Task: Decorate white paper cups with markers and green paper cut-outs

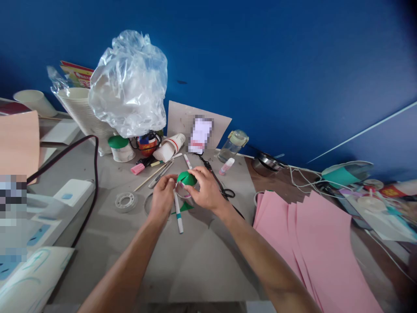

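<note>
Grey flat tabletop: we have our bare left hand and bare right hand above it, a green domed piece between them;
White-and-teal marker pen: on the tabletop, nearer us than that piece;
Round clear tape roll: left of our left hand;
Grey cardboard sheet: behind our hands; before it, a lit rectangular phone;
Clear lidded bottle: right of the phone;
Pink paper sheets: right of our right hand.
</note>
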Tool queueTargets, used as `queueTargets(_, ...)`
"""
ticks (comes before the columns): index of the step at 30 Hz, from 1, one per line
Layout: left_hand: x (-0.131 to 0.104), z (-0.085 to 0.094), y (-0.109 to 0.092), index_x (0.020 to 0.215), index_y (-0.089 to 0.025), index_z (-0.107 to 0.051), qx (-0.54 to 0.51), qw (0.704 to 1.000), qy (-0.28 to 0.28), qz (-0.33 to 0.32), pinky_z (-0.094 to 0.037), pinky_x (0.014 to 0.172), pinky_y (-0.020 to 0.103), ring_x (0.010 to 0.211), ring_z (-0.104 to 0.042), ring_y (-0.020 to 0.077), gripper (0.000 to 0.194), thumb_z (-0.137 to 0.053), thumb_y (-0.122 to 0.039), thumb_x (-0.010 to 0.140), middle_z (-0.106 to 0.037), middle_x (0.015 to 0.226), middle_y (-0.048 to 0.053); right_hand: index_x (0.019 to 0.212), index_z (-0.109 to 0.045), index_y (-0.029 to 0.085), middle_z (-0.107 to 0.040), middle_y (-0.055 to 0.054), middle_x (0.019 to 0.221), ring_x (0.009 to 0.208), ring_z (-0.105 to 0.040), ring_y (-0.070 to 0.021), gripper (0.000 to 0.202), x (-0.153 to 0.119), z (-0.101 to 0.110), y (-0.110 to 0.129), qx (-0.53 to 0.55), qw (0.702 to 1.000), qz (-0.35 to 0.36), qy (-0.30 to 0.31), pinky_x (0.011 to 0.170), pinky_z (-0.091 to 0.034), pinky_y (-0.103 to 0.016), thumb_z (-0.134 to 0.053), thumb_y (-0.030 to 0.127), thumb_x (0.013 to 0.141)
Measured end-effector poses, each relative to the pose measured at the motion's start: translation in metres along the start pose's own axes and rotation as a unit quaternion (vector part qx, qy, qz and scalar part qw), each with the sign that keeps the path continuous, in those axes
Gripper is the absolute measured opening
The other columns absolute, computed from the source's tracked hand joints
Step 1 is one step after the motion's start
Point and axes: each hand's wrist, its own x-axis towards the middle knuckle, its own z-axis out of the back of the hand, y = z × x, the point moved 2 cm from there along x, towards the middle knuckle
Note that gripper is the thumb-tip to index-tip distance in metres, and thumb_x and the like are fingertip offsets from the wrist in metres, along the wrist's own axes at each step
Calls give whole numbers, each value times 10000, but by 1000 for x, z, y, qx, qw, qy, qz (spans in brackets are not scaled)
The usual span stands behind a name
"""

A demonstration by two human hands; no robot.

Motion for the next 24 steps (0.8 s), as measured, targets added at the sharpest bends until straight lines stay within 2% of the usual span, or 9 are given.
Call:
queueTargets(3,-3,-1,-10,895,-177,-663,20,999,-17,-26,-449,757,271,823,-595,181,237,-611,-355,746,-662,875,38,1233,-568,191,-560,-150,1200,1155,-544,-296,449,-1,-1,-2,19,1000,1,-7,1020,-445,-470,-660,240,796)
queueTargets(7,-6,-3,-16,939,-181,-655,35,997,-8,-62,-465,799,287,891,-614,196,238,-625,-329,756,-673,952,61,1287,-516,159,-547,-171,1237,1203,-516,-299,523,-4,-1,-4,55,998,-3,-16,1047,-424,-470,-675,256,798)
queueTargets(12,-6,-4,-9,1018,-176,-624,58,995,-6,-83,-450,909,323,997,-614,210,294,-641,-326,765,-659,1065,90,1407,-371,192,-542,-161,1263,1184,-526,-291,729,-10,-1,-10,97,994,-49,-27,1027,-432,-486,-713,254,765)
queueTargets(16,-3,-1,-3,1057,-195,-605,75,992,-3,-97,-442,948,336,1071,-596,223,347,-685,-311,739,-643,1115,94,1437,-306,155,-531,-174,1258,1160,-537,-292,813,-19,-3,-18,123,988,-85,-26,1019,-437,-500,-723,249,745)
queueTargets(20,-1,0,-4,1135,-205,-564,135,981,22,-137,-394,1026,382,1173,-550,247,444,-707,-307,726,-605,1210,108,1441,-294,156,-523,-171,1260,1175,-532,-291,841,-27,-3,-25,128,985,-113,-19,1037,-422,-504,-733,239,728)
queueTargets(24,-5,-1,-11,1219,-206,-516,241,955,24,-171,-383,1045,454,1227,-515,286,520,-682,-310,737,-562,1279,126,1450,-283,204,-522,-154,1277,1201,-527,-282,869,-34,1,-26,125,981,-150,-18,1056,-414,-508,-745,203,714)
